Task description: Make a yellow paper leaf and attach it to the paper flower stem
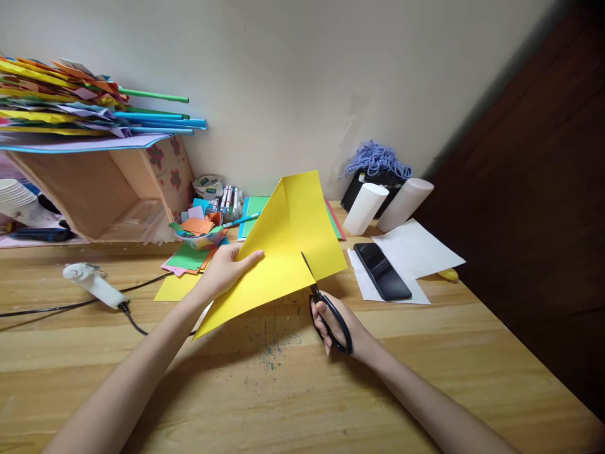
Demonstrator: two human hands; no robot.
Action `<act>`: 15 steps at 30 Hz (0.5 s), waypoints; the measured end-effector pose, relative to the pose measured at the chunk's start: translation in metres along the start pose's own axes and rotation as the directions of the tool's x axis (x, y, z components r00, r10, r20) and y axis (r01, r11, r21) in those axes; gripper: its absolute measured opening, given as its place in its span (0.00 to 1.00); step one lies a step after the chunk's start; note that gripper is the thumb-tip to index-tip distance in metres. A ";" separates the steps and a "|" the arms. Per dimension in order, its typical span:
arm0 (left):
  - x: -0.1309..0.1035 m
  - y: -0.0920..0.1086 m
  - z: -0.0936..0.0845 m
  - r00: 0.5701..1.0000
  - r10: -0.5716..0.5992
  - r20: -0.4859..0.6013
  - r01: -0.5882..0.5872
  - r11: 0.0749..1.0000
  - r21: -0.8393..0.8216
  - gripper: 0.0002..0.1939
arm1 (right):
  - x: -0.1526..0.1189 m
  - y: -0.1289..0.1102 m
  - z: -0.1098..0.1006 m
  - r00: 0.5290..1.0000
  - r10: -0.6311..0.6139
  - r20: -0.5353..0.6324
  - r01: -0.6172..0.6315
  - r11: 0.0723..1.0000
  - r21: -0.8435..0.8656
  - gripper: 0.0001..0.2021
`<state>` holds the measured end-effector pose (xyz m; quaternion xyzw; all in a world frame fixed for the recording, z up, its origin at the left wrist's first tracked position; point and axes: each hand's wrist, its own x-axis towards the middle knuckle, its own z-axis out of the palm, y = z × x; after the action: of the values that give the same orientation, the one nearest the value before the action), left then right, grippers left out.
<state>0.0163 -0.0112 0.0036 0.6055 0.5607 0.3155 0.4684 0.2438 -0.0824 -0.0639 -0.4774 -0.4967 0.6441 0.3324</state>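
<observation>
Your left hand pinches yellow paper at its two o'clock; your right hand, gripping scissors, has it at eleven o'clock.

Surroundings inspected: craft materials along the back of a wooden tabletop.
Left: an open-fronted box, flower-patterned on its side, bears a pile of coloured paper pieces and rods; stacked white cups are noted at far left. In front lies a white corded tool, black lead attached. Beside the box: a bowl of paper scraps and a group of markers. Right: a black phone rests on white paper; behind it are two pale cylinders and purple yarn atop a black container.
</observation>
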 end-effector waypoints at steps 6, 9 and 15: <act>0.000 -0.001 0.000 1.000 -0.003 0.002 0.003 1.000 -0.003 0.22 | 0.001 0.002 -0.002 1.000 -0.006 -0.008 0.006 0.999 -0.051 0.28; 0.000 -0.001 0.000 1.000 -0.019 0.023 0.019 1.000 0.002 0.23 | 0.000 0.003 -0.004 0.997 -0.039 0.073 0.043 0.998 -0.052 0.31; -0.001 0.000 0.003 0.997 -0.036 0.075 0.038 0.999 -0.021 0.22 | 0.001 0.010 -0.006 0.993 -0.074 0.094 0.077 0.997 -0.032 0.33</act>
<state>0.0183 -0.0130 0.0025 0.6011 0.5504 0.2904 0.5014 0.2494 -0.0829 -0.0738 -0.4336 -0.5406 0.6436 0.3248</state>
